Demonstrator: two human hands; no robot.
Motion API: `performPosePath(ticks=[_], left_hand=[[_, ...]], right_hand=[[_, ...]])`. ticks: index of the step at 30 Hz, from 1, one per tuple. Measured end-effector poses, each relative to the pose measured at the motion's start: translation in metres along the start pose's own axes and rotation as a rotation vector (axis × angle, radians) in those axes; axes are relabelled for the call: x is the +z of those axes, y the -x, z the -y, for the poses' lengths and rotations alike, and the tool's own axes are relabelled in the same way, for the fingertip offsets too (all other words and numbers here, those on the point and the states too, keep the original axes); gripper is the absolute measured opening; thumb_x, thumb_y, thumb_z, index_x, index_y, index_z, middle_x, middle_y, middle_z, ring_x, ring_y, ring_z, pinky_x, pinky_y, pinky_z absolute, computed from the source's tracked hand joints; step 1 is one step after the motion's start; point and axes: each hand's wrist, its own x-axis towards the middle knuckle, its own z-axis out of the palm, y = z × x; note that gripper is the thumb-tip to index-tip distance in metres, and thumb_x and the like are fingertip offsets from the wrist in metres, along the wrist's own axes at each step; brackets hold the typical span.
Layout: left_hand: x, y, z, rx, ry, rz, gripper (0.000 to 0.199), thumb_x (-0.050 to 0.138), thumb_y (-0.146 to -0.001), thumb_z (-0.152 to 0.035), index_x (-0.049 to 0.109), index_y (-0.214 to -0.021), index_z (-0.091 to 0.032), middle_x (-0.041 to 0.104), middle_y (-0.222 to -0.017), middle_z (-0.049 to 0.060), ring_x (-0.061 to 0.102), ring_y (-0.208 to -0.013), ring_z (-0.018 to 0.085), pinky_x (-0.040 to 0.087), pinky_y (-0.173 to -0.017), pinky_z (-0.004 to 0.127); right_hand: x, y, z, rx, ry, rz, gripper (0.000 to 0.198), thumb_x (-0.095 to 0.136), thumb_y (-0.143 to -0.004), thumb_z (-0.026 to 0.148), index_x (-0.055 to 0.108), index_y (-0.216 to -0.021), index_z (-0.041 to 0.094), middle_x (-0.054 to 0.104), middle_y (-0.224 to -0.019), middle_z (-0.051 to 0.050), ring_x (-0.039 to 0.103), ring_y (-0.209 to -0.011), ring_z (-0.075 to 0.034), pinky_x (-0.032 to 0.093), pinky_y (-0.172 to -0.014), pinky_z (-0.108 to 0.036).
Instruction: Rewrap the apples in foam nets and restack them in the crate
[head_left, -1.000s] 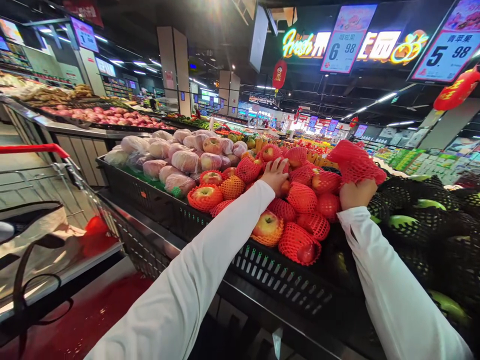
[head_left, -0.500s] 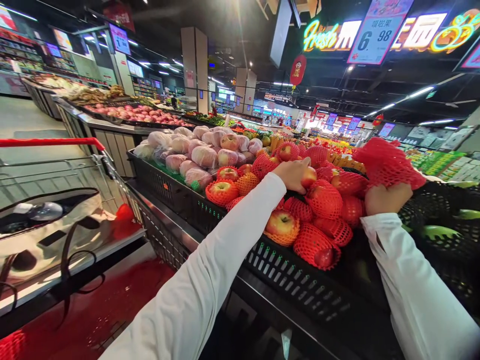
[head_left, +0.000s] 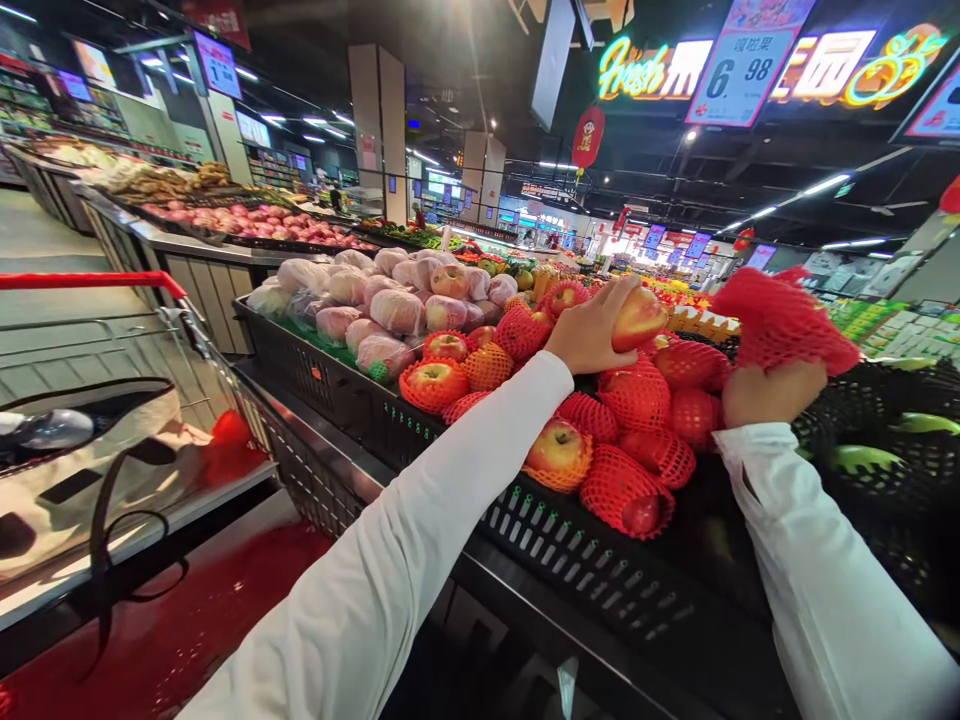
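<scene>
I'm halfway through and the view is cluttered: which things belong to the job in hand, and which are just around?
In the job:
- apple, in the left hand
- red netting, in the right hand
- netted apples beneath
- crate

Just around:
- wrapped fruit
- cart
- bag
- price sign
- lantern

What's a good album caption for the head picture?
Left hand holds an apple, right hand holds red netting, by a black crate.

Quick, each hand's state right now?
Left hand: closed on a bare apple, above the pile.
Right hand: closed on bunched red foam netting.
</scene>
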Motion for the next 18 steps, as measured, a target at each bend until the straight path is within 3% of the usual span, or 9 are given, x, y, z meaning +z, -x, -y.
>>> performPosePath(ticks=[5, 8, 11, 14, 18], left_hand=[[0.014, 0.001, -0.003, -0.098, 0.144, -0.154, 0.087, 0.072, -0.074, -0.050, 0.033, -0.147, -0.025, 0.054, -0.137, 0.013, 0.062, -0.107, 0.032, 0.051, -0.087, 0.044], [0.018, 0.002, -0.004, -0.086, 0.264, -0.262, 0.084, 0.076, -0.069, -0.050, 0.038, -0.140, -0.025, 0.060, -0.127, 0.011, 0.062, -0.107, 0.032, 0.050, -0.089, 0.044], [0.018, 0.001, -0.005, -0.040, 0.377, -0.332, 0.081, 0.078, -0.067, -0.049, 0.041, -0.135, -0.025, 0.057, -0.132, 0.011, 0.057, -0.117, 0.032, 0.048, -0.097, 0.045], [0.019, -0.002, -0.007, -0.037, 0.625, -0.399, 0.075, 0.079, -0.067, -0.048, 0.043, -0.129, -0.026, 0.052, -0.137, 0.010, 0.050, -0.128, 0.030, 0.044, -0.106, 0.045], [0.025, -0.005, -0.012, -0.321, 1.195, -0.332, 0.051, 0.069, -0.077, -0.047, 0.048, -0.119, -0.028, 0.056, -0.124, 0.005, 0.056, -0.119, 0.028, 0.052, -0.094, 0.045]], right_hand=[[-0.010, 0.006, 0.010, 0.165, 0.232, 0.272, 0.039, 0.044, -0.082, 0.012, 0.067, -0.110, -0.003, 0.061, -0.109, -0.028, 0.055, -0.105, -0.036, 0.038, -0.089, -0.040], [-0.013, 0.010, 0.014, 0.242, 0.304, 0.350, 0.044, 0.043, -0.088, 0.017, 0.062, -0.119, -0.008, 0.058, -0.116, -0.031, 0.053, -0.110, -0.038, 0.039, -0.091, -0.043], [-0.012, 0.012, 0.016, 0.225, 0.277, 0.339, 0.046, 0.045, -0.091, 0.031, 0.068, -0.111, -0.004, 0.059, -0.111, -0.029, 0.048, -0.114, -0.041, 0.037, -0.094, -0.050], [-0.012, 0.011, 0.014, 0.178, 0.239, 0.208, 0.046, 0.046, -0.090, 0.039, 0.069, -0.106, 0.002, 0.058, -0.110, -0.027, 0.042, -0.117, -0.042, 0.035, -0.095, -0.055], [-0.012, 0.009, 0.011, 0.059, 0.158, 0.146, 0.036, 0.041, -0.089, 0.030, 0.065, -0.101, 0.005, 0.058, -0.102, -0.024, 0.049, -0.105, -0.036, 0.038, -0.092, -0.050]])
